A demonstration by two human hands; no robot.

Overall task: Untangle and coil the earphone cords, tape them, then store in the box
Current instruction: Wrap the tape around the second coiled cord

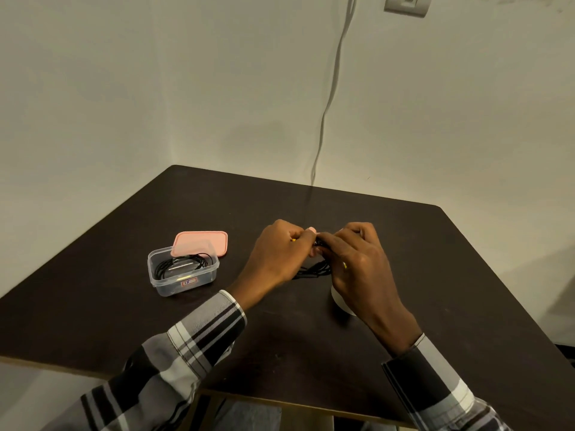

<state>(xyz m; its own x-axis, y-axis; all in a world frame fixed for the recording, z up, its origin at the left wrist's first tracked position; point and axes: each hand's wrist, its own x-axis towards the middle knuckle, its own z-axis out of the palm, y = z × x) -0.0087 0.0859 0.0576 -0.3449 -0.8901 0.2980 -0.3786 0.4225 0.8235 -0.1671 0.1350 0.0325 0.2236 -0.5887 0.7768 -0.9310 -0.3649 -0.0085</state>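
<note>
Right now both hands meet over the middle of the dark brown wooden table [404, 244], fingertips together. Left hand [277, 253] has its fingers curled and pinches something small at the top of the thin black earphone cord [314, 270], a yellow bit showing at its fingertips (too small to tell what it is). Right hand [357, 259] also has curled fingers pinching the same cord from the other side, a yellow speck visible by its knuckles. Cord hangs from the pinch in a loose bundle of loops down to the tabletop between the two wrists. White roll of tape [340, 301] sits on the table under the right wrist, mostly hidden by it. To the left, well apart from the hands, stands the clear rectangular plastic box [183, 286], open, with another coiled black cord [183, 262] inside. Pink rectangular plastic lid [205, 241] lies just behind the box, its near edge overlapped by the box rim. Plaid black-grey-white sleeves [193, 343] cover both forearms. Grey cable [329, 101] runs down the cream wall behind the table
</note>
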